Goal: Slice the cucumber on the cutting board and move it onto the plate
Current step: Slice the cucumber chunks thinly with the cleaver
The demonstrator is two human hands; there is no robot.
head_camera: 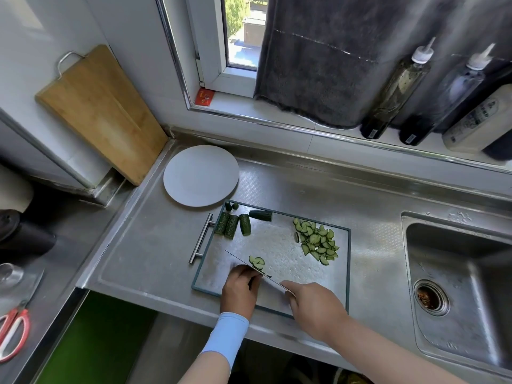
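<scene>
Hands at near edge of board.

- Right hand: clamped round the handle of the knife. The blade runs diagonally toward the board's left side.
- Left hand: fingers curled down, knuckles against the blade, holding a piece that is mostly hidden. Only a dark sliver shows at the blade.
- Fresh slices: a few half-moons lying flat just beyond the blade, near the board's middle.
- Pile: many half-moon slices heaped on the board's right side.
- Chunks: three short uncut lengths at the board's far-left corner, a fourth just beside them, and two end nubs at the far edge.
- Plate: on the surface just beyond the board's far-left corner, with no cucumber on it.

Handling, as judged:

- Cucumber is light, firm, wet and slick on its cut faces.
- Chunks will roll on their skin, so they should be set cut face down.
- Chunks should be held by the skin sides with fingertips tucked back.
- Slices are thin, cling to steel and snap if pinched. They are better gathered with a cupped hand against the blade flat and carried to the plate as a batch.
</scene>
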